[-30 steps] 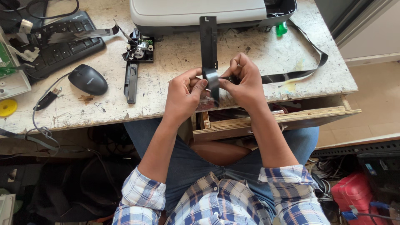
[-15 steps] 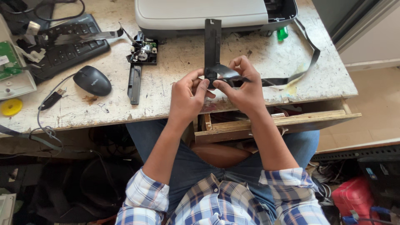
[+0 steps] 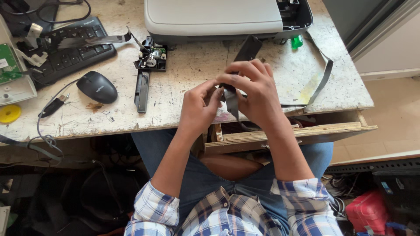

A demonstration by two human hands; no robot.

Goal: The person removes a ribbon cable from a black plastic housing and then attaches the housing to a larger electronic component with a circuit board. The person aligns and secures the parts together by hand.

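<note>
Over the desk's front edge, my left hand (image 3: 199,107) and my right hand (image 3: 253,94) both grip a long black plastic strip (image 3: 247,50) with a grey flat ribbon cable (image 3: 232,102) hanging from it. The strip's far end tilts up to the right, toward the white printer (image 3: 214,17). My right hand's fingers wrap over the strip's near end; my left hand pinches it from the left. The part of the strip inside my hands is hidden.
A black mouse (image 3: 97,86), a black keyboard (image 3: 70,52), a small black mechanism with a rail (image 3: 146,70), a yellow disc (image 3: 9,113) and a green circuit board (image 3: 8,65) lie on the worn desk (image 3: 183,83). A dark flat cable (image 3: 321,81) loops at the right. A wooden drawer (image 3: 288,133) stands open below.
The black strip has tilted from nearly upright to leaning right, and my right hand has shifted over its near end. Both hands stay on it.
</note>
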